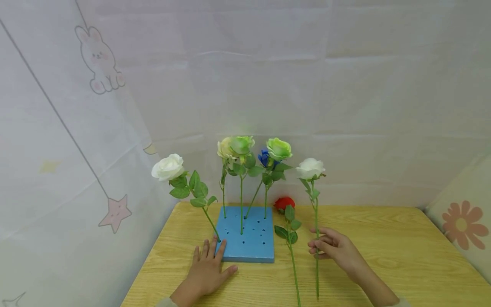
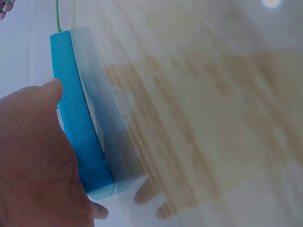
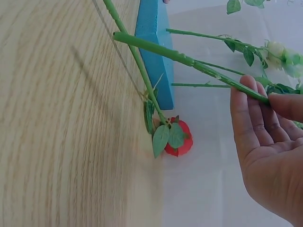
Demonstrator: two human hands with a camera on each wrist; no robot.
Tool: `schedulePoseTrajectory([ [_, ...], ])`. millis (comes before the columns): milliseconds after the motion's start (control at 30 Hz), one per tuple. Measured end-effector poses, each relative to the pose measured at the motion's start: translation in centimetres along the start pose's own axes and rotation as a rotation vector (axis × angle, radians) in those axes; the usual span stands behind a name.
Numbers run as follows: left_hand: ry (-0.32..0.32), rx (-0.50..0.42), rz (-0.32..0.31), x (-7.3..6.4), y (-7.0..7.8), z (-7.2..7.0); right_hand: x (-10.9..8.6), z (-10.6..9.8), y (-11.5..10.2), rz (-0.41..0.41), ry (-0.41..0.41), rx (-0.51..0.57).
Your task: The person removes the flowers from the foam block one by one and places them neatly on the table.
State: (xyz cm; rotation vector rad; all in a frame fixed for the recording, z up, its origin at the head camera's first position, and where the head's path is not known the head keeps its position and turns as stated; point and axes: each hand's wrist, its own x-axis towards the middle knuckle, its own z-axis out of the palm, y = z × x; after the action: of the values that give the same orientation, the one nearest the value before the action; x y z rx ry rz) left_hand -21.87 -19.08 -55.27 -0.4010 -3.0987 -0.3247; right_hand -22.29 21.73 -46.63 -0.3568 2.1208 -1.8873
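A white artificial rose (image 1: 310,169) stands nearly upright in my right hand (image 1: 339,249), its green stem (image 3: 158,48) pinched between thumb and fingers. The cut lower end of the stem is free, above the table in the right wrist view. My left hand (image 1: 207,270) lies with spread fingers at the front left corner of a blue foam block (image 1: 249,252). Fingertips touch the block's edge. Another white rose (image 1: 168,167) leans left out of a hole near those fingers. A cream rose (image 1: 224,149), two green roses (image 1: 279,149) and a blue flower (image 1: 264,158) also stand in the block.
Between the block and my right hand, a red rose (image 1: 284,203) lies on the wooden table (image 1: 383,247), its stem pointing toward me. Several small holes dot the block's top. A pale printed cloth (image 1: 364,106) hangs behind the table and along both sides.
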Motion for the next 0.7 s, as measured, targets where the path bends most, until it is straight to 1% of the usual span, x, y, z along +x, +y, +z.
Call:
schedulePoseTrajectory([
  [300,-0.015,0.005,-0.015,0.0,0.2,-0.3,-0.3,-0.6,0.7,0.007,-0.006,0.016],
  [533,-0.007,-0.005,0.001,-0.1,0.2,-0.2,-0.3,-1.2,1.6,0.052,0.001,0.015],
  [700,0.0,-0.02,-0.007,-0.1,0.2,-0.2,-0.3,-1.5,2.3,0.073,-0.007,0.022],
])
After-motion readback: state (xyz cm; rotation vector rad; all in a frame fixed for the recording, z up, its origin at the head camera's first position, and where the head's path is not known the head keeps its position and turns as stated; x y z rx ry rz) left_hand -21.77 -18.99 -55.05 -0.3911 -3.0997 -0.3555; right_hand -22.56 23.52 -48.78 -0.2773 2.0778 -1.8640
